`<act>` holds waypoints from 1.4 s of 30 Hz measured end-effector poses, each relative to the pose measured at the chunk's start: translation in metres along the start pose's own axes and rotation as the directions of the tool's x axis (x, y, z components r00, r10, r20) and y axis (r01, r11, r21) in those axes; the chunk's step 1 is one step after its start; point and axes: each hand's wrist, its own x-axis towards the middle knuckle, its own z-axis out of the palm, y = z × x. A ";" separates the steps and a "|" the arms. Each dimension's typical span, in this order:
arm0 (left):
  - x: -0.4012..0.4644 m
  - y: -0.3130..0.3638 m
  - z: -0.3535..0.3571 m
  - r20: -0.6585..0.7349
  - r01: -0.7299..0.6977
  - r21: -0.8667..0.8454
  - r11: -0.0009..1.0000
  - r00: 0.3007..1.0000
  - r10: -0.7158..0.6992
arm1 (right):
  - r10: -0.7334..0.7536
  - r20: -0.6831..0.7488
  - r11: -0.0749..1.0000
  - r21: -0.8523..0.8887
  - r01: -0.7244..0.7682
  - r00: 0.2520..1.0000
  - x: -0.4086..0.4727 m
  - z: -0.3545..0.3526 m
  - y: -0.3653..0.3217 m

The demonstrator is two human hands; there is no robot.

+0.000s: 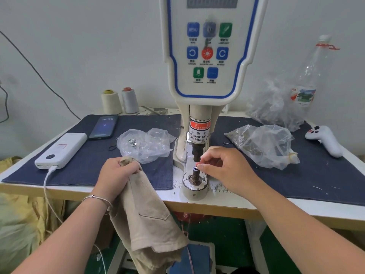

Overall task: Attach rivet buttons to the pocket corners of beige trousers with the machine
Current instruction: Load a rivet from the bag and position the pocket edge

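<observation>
The rivet machine [207, 56] stands at the table's middle, its punch above a small lower die post [195, 171]. My right hand [223, 165] reaches in from the right, fingertips pinched together right at the top of the die post; a tiny piece may be between them but it is too small to tell. My left hand [116, 175] grips a bunched fold of the beige trousers [146, 218], which hang over the table's front edge with a pocket flap showing.
Plastic bags of metal parts lie left [144, 145] and right [262, 145] of the machine on a dark denim mat [88, 171]. A power bank [61, 150], phone [103, 126], thread cones [118, 102], a white controller [324, 141] and an empty bottle [310, 76] surround them.
</observation>
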 end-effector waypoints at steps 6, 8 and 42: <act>0.001 -0.001 0.000 -0.007 0.007 0.002 1.000 1.000 -0.006 | -0.018 0.014 0.999 -0.047 0.018 1.000 0.003 0.000 0.001; 0.001 0.000 0.000 -0.004 0.006 0.002 1.000 1.000 -0.006 | -0.016 0.023 0.998 -0.052 0.017 1.000 0.005 0.000 0.001; -0.026 0.025 -0.030 0.317 0.110 0.001 0.994 0.943 -0.105 | 0.008 -0.242 0.992 0.124 0.023 0.970 -0.067 -0.019 -0.014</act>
